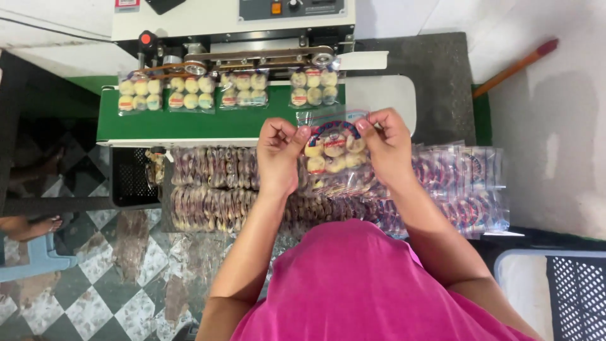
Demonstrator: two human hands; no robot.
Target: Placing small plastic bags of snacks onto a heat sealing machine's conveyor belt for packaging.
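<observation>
My left hand (pixel 279 153) and my right hand (pixel 386 145) pinch the two top corners of a clear plastic packet of round cookies (pixel 332 150), holding it upright in front of me. Just beyond it runs the green conveyor belt (pixel 208 123) of a white band sealing machine (pixel 233 25). Several sealed cookie packets (pixel 192 93) lie in a row on the belt under the sealing head. The packet farthest right (pixel 314 87) sits closest to my hands.
Below my hands, rows of filled packets (pixel 214 189) are stacked in a tray, with more piled at the right (pixel 467 183). A black crate (pixel 131 177) hangs at the left, a blue-rimmed basket (pixel 555 284) stands at lower right. Another person's foot (pixel 31 227) rests on the checkered floor.
</observation>
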